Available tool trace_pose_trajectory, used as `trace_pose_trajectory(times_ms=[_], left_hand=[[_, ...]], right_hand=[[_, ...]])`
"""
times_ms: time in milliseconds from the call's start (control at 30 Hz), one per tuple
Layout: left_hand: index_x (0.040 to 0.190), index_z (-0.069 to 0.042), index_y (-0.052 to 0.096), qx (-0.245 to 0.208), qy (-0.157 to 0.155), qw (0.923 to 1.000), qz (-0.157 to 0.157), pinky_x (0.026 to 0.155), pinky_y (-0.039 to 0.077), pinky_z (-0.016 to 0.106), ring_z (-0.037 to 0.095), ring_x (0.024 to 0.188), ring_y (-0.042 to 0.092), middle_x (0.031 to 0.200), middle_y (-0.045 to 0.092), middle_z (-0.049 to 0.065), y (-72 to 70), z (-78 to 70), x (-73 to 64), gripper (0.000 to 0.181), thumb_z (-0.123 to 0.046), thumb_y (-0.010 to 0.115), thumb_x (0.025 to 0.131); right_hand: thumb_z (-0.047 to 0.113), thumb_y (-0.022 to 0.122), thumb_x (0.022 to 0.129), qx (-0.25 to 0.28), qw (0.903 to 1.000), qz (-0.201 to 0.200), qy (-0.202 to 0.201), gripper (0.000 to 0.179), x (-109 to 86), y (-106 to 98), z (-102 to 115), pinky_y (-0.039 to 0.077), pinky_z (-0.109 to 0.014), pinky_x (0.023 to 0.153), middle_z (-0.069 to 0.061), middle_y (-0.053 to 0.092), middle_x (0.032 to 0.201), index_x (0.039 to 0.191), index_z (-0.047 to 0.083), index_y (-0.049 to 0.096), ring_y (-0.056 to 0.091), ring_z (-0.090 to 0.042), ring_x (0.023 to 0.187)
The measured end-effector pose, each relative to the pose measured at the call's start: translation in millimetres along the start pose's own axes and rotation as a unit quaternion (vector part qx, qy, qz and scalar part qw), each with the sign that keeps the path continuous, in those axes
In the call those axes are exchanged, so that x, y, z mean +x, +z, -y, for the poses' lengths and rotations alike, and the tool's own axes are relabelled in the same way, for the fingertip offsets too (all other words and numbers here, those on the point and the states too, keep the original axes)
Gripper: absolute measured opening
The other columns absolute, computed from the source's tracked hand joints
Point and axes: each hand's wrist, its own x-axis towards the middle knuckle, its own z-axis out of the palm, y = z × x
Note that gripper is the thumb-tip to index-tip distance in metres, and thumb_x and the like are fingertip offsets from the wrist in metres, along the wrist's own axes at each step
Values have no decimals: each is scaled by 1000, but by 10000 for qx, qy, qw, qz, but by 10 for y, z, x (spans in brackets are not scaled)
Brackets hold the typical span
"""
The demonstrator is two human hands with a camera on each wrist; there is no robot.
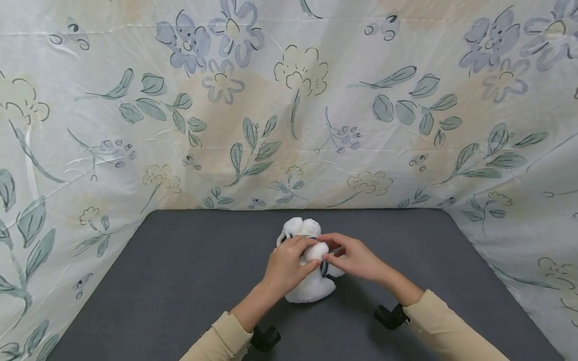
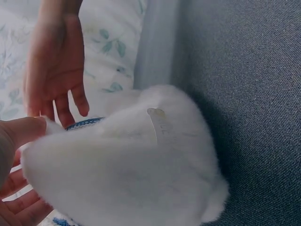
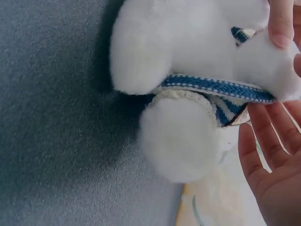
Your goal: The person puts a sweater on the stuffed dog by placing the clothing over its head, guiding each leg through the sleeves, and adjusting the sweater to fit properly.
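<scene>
White label (image 2: 163, 126) shows only in the left wrist view; left hand (image 1: 288, 263) and right hand (image 1: 361, 258) pinch the plush toy (image 1: 310, 291), its length running up the head view.

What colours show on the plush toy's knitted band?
The knitted band is blue with white-flecked edges, clearest in the right wrist view.

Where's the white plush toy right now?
Head view: the white plush toy is on the dark table, below and slightly right of centre, between the left hand and right hand.
</scene>
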Motion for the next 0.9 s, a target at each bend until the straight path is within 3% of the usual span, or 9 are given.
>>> trace_pose_trajectory(times_ms=[400, 567, 900], left_hand=[[107, -15, 66, -135, 145, 9996, 178, 70, 51, 25, 12, 91, 61, 104, 63, -1, -31, 4, -14, 35, -27, 76, 76], [105, -15, 66, -99, 186, 9998, -21, 70, 51, 25, 11, 89, 62, 103, 63, -2, -88, 22, -48, 34, -24, 77, 74], [105, -20, 65, 261, -816, 9947, -576, 69, 51, 32, 14, 95, 59, 103, 62, -3, -132, 243, -216, 36, -28, 78, 73]], right_hand=[[23, 60, 90, 127, 9995, 272, 65, 32, 45, 23, 8, 50, -28, 79, -2, 56, 111, 120, 12, 55, 56, -15, 96], [25, 62, 89, 151, 9995, 291, -30, 30, 57, 19, -31, 50, -26, 78, 0, 55, 108, 116, 14, 56, 56, -12, 94], [28, 62, 88, 154, 9990, 412, -89, 23, 53, 23, -39, 49, -31, 79, 0, 47, 135, 108, 24, 52, 54, -10, 97]])
